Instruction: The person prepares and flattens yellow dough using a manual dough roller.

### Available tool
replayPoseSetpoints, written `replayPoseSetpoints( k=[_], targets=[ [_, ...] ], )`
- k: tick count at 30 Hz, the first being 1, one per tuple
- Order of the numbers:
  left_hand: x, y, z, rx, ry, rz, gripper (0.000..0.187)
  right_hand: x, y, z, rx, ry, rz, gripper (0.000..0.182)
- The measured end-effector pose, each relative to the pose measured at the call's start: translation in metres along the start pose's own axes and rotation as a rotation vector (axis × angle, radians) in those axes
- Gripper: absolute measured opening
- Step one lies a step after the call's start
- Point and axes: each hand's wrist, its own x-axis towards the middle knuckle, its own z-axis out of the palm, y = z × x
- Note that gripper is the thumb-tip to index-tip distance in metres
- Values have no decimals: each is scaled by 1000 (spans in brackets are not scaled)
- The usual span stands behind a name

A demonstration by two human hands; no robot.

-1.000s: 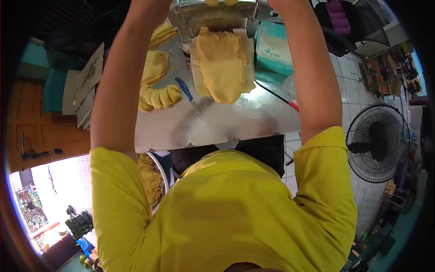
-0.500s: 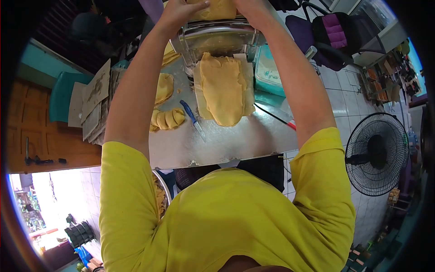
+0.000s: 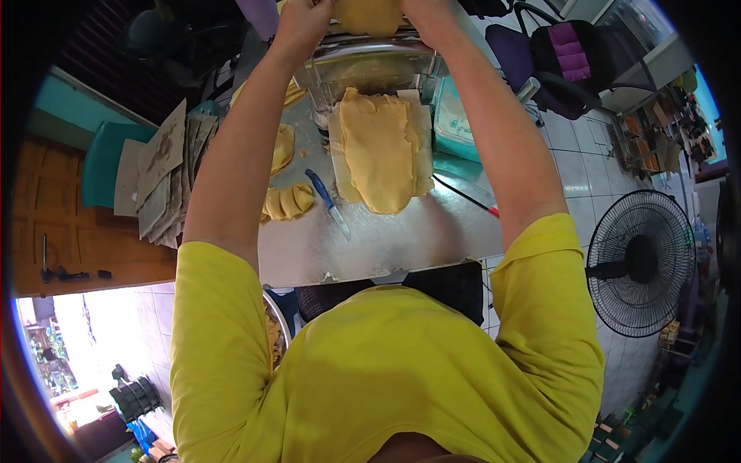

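Observation:
At the top edge of the view, a yellow dough sheet (image 3: 372,17) hangs over the metal dough roller (image 3: 370,55). My left hand (image 3: 304,27) grips the sheet's left edge, its fingertips partly cut off by the frame. On the opposite edge is my right hand (image 3: 431,21), closed at the dough, with its fingers partly out of view. Below the roller, a long flat piece of dough (image 3: 378,158) lies on a board (image 3: 424,143). A blue-handled knife (image 3: 328,204) rests on the metal table (image 3: 370,251) to its left, near a sliced dough piece (image 3: 289,202).
More dough (image 3: 282,148) is partly hidden behind my left forearm. A teal container (image 3: 457,119) stands right of the board. Stacked cardboard sheets (image 3: 174,174) are at left, a black fan (image 3: 641,261) at right, and a bowl (image 3: 278,328) below the table.
Both hands have shifted slightly, the left one up and right. The dough sheet between them now hangs lower over the roller, with a rounded lower edge. The dough on the board is unchanged.

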Motion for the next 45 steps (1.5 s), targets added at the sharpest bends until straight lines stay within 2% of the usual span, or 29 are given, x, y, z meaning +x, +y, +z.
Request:
replayPoseSetpoints(
  k=[2, 4, 6, 10, 12, 16, 19, 21, 25, 27, 28, 29, 30, 32, 34, 36, 37, 38, 39, 40, 42, 43, 45],
  targets=[
    [-2, 5, 1, -1, 12, 27, 21, 1, 1, -2, 47, -45, 53, 12],
    [-5, 15, 1, 37, 13, -93, 24, -2, -7, -2, 95, -90, 104, 12],
    [-10, 26, 1, 127, 4, -93, 26, -6, -14, -2, -144, -83, 195, 12],
    [-8, 26, -3, 330, -89, -62, 31, -5, -8, -5, -139, -192, 129, 13],
    [-9, 27, -2, 277, -70, -87, 30, -4, -6, -3, -7, -143, 137, 15],
    [-14, 37, 1, 112, -27, -206, 30, -5, -8, -4, 12, -134, 154, 15],
    [-12, 31, 0, 76, -79, -141, 30, -7, -6, -7, 77, -146, 130, 16],
    [-13, 34, 0, 107, -87, -138, 29, -5, -2, -6, 176, -182, 149, 16],
    [-13, 37, 0, 150, -139, -150, 23, -10, -12, -6, 180, -182, 133, 18],
    [-11, 28, 0, 117, -155, -84, 21, -12, -23, -7, -139, -236, 97, 21],
    [-10, 25, 1, 83, -170, -20, 19, -10, -19, -7, -140, -235, 98, 21],
    [-9, 22, 1, 83, -171, -20, 19, -6, -12, -6, -152, -322, 86, 23],
    [-11, 26, 1, 74, -181, -78, 18, -5, -9, -4, -164, -409, 73, 25],
    [-13, 30, 1, 65, -188, -137, 17, -4, -3, -1, -209, -410, 76, 25],
    [-15, 31, 1, 43, -194, -55, 13, -4, 4, 3, -254, -411, 77, 25],
    [-20, 32, 3, 76, -130, 3, 13, -2, 14, 8, -353, -372, -70, 25],
    [-24, 32, 4, 108, -68, 61, 14, -2, 25, 10, -355, -371, -73, 25],
    [-30, 29, 5, 106, -66, 65, 14, -2, 36, 13, -456, -315, -184, 26],
    [-41, 23, 8, 332, 145, 301, 16, -1, 42, 14, -556, -257, -295, 28],
    [-54, 21, 11, 557, 359, 535, 28, -4, 38, 14, -558, -255, -295, 28],
    [-96, 20, 28, 375, 382, 466, 16, -12, 28, 16, -583, -236, -310, 31],
    [-118, 13, 39, 296, 305, 423, 16, -13, 20, 15, -583, -241, -309, 31],
    [-145, -7, 63, 214, 239, 369, 16, -13, 5, 14, -722, -404, -168, 36]
  ],
)
